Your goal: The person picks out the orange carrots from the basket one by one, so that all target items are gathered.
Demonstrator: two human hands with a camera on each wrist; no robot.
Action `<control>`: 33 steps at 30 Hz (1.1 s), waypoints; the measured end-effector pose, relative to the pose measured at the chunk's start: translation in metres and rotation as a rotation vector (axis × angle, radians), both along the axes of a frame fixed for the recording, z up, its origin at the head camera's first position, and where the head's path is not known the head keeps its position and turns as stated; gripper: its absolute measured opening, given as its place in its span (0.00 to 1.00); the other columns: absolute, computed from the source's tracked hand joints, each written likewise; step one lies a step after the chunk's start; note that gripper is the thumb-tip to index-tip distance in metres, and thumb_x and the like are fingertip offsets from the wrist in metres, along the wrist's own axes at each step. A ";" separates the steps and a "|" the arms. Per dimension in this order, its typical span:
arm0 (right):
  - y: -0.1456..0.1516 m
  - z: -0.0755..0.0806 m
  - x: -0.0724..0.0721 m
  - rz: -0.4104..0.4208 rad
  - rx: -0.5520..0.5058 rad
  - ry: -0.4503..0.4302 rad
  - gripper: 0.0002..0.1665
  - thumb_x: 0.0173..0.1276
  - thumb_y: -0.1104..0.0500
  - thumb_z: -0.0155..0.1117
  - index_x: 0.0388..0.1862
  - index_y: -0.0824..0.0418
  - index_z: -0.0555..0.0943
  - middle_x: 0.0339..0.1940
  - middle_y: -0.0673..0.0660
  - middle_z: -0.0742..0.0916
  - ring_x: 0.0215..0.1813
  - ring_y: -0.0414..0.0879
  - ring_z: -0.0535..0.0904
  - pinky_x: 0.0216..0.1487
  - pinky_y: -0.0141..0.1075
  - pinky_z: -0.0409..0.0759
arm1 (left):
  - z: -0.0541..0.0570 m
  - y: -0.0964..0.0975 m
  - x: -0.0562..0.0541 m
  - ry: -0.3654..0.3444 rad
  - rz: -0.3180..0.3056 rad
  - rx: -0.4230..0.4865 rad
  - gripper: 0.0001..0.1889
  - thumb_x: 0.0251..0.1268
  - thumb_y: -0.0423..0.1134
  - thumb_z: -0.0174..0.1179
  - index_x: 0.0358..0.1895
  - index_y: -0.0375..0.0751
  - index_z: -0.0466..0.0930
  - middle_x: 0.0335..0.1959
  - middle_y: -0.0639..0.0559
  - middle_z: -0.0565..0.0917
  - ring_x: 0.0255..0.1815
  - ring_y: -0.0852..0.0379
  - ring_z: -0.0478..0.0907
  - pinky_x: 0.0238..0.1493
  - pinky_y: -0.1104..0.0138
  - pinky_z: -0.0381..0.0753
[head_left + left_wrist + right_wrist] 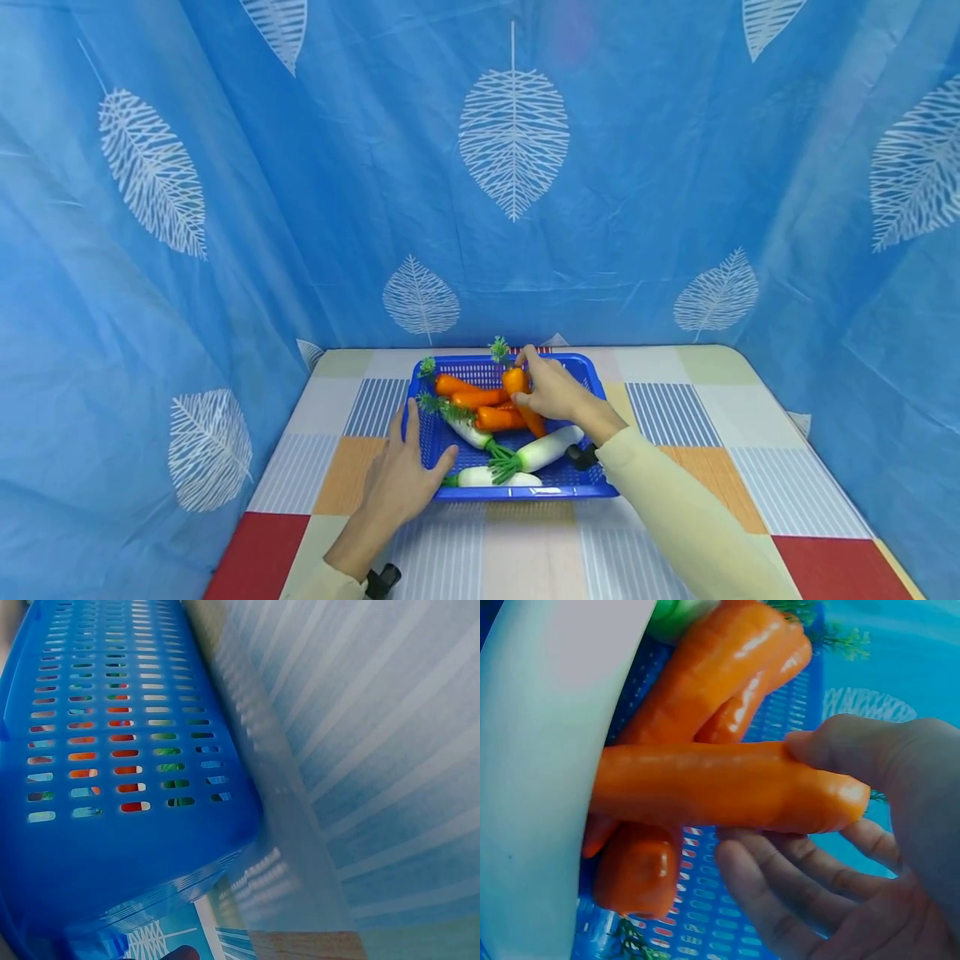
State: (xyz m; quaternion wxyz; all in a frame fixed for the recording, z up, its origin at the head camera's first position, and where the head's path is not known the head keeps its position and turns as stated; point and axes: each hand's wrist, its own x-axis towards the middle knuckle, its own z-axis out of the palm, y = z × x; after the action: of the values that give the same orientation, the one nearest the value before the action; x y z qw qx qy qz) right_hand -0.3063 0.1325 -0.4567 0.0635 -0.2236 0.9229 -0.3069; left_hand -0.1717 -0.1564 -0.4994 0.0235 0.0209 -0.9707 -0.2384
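Note:
A blue plastic basket [536,492] holds several orange carrots and white radishes with green tops. My right hand [557,392] grips one carrot [720,786] near its thick end, thumb on one side and fingers on the other. Its narrow end points toward the front of the basket, across other carrots [498,418]. My left hand [408,477] is at the basket's left front corner, fingers spread and fairly straight along the rim. In the left wrist view the slotted basket wall [135,847] fills much of the picture, and the left hand is mostly out of sight.
White radishes [551,448] lie in the front half of the basket. A large pale radish [547,772] looms close in the right wrist view. The basket stands on a table with a patchwork cloth [352,475]. Blue curtains [600,275] with leaf prints surround the table.

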 end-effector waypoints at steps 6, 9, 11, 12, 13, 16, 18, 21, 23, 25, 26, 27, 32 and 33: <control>0.006 0.013 0.005 -0.039 -0.111 0.023 0.33 0.83 0.54 0.78 0.75 0.61 0.71 0.67 0.71 0.91 0.47 0.52 0.90 0.46 0.43 0.92 | 0.002 -0.002 -0.002 -0.007 -0.007 -0.006 0.61 0.82 0.73 0.63 0.99 0.41 0.43 0.96 0.28 0.57 0.48 0.35 0.91 0.34 0.53 0.90; 0.011 0.019 0.007 -0.065 -0.152 0.025 0.34 0.84 0.51 0.78 0.77 0.60 0.72 0.68 0.71 0.90 0.53 0.56 0.92 0.49 0.46 0.94 | 0.004 -0.004 -0.002 -0.010 -0.012 -0.006 0.61 0.82 0.73 0.63 0.99 0.41 0.42 0.97 0.29 0.56 0.49 0.35 0.91 0.31 0.56 0.87; 0.015 0.022 0.008 -0.080 -0.176 0.013 0.35 0.84 0.50 0.77 0.78 0.59 0.71 0.69 0.71 0.89 0.56 0.59 0.93 0.49 0.47 0.95 | 0.006 -0.005 -0.002 -0.012 -0.016 -0.013 0.61 0.82 0.72 0.64 0.99 0.41 0.42 0.97 0.29 0.55 0.58 0.30 0.91 0.35 0.53 0.91; 0.019 0.023 0.008 -0.085 -0.181 0.009 0.35 0.85 0.50 0.76 0.79 0.59 0.71 0.69 0.71 0.89 0.58 0.60 0.93 0.50 0.48 0.96 | 0.006 -0.005 -0.002 -0.011 -0.019 -0.014 0.60 0.83 0.71 0.64 0.99 0.41 0.43 0.97 0.29 0.55 0.63 0.27 0.91 0.38 0.51 0.93; 0.022 0.025 0.009 -0.090 -0.186 0.004 0.35 0.85 0.50 0.76 0.80 0.59 0.71 0.70 0.71 0.88 0.59 0.61 0.93 0.50 0.49 0.96 | 0.007 -0.005 -0.002 -0.012 -0.022 -0.011 0.60 0.83 0.70 0.64 0.99 0.41 0.43 0.98 0.30 0.55 0.66 0.25 0.90 0.39 0.49 0.94; 0.034 0.029 0.010 -0.113 -0.181 -0.008 0.35 0.86 0.50 0.75 0.81 0.60 0.71 0.70 0.72 0.89 0.60 0.63 0.94 0.53 0.50 0.97 | 0.007 -0.005 -0.001 -0.025 -0.029 -0.002 0.59 0.83 0.69 0.64 0.99 0.42 0.43 0.98 0.30 0.53 0.68 0.23 0.88 0.42 0.46 0.95; 0.042 0.031 0.011 -0.120 -0.169 -0.012 0.35 0.87 0.50 0.73 0.81 0.62 0.71 0.70 0.72 0.89 0.60 0.63 0.94 0.54 0.51 0.97 | 0.007 -0.005 -0.001 -0.032 -0.029 0.001 0.59 0.84 0.69 0.64 0.99 0.42 0.43 0.98 0.30 0.53 0.69 0.23 0.88 0.43 0.45 0.96; 0.055 0.033 0.011 -0.137 -0.148 -0.010 0.35 0.87 0.50 0.73 0.82 0.62 0.72 0.70 0.73 0.89 0.59 0.62 0.95 0.53 0.51 0.97 | 0.006 -0.007 -0.001 -0.039 -0.024 -0.004 0.59 0.84 0.69 0.63 1.00 0.42 0.42 0.98 0.30 0.53 0.72 0.22 0.86 0.47 0.44 0.96; 0.064 0.035 0.010 -0.147 -0.137 -0.006 0.35 0.86 0.50 0.73 0.82 0.64 0.73 0.69 0.74 0.90 0.58 0.61 0.95 0.52 0.50 0.97 | 0.006 -0.009 -0.002 -0.041 -0.021 -0.010 0.59 0.84 0.69 0.63 1.00 0.42 0.42 0.98 0.30 0.52 0.76 0.20 0.83 0.55 0.39 0.96; 0.074 0.035 0.011 -0.161 -0.125 0.001 0.36 0.86 0.50 0.73 0.82 0.65 0.74 0.69 0.74 0.90 0.57 0.61 0.95 0.51 0.50 0.97 | 0.006 -0.010 -0.003 -0.042 -0.017 -0.011 0.58 0.85 0.70 0.63 1.00 0.43 0.42 0.98 0.30 0.52 0.80 0.19 0.80 0.63 0.35 0.94; 0.079 0.035 0.012 -0.169 -0.119 0.002 0.36 0.86 0.49 0.73 0.82 0.66 0.74 0.68 0.75 0.90 0.57 0.61 0.94 0.51 0.50 0.97 | 0.006 -0.010 -0.003 -0.044 -0.015 -0.012 0.58 0.85 0.70 0.62 1.00 0.43 0.41 0.99 0.30 0.51 0.81 0.19 0.79 0.67 0.33 0.92; 0.085 0.034 0.013 -0.179 -0.113 0.001 0.36 0.86 0.49 0.72 0.82 0.66 0.74 0.67 0.75 0.90 0.57 0.62 0.94 0.51 0.50 0.97 | 0.006 -0.010 -0.003 -0.049 -0.014 -0.013 0.58 0.85 0.70 0.62 1.00 0.43 0.41 0.99 0.30 0.51 0.83 0.18 0.77 0.72 0.30 0.89; 0.116 0.022 0.022 -0.239 -0.088 -0.005 0.37 0.86 0.48 0.72 0.81 0.68 0.76 0.64 0.75 0.91 0.58 0.64 0.92 0.52 0.53 0.98 | 0.004 -0.008 -0.003 -0.056 -0.015 0.000 0.59 0.85 0.70 0.61 1.00 0.44 0.40 0.99 0.30 0.51 0.85 0.18 0.74 0.76 0.27 0.85; 0.122 0.019 0.023 -0.255 -0.085 -0.008 0.37 0.86 0.48 0.72 0.81 0.68 0.76 0.64 0.75 0.91 0.58 0.64 0.93 0.52 0.53 0.98 | 0.004 -0.007 -0.003 -0.055 -0.017 0.003 0.58 0.85 0.70 0.61 1.00 0.44 0.40 0.99 0.30 0.51 0.85 0.18 0.74 0.75 0.27 0.85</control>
State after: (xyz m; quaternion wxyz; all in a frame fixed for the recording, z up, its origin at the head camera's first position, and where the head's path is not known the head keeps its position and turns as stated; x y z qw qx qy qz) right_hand -0.2829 0.2543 -0.4380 0.0181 -0.1057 0.9298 -0.3521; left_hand -0.1748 -0.1637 -0.4953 -0.0051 0.0195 -0.9707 -0.2396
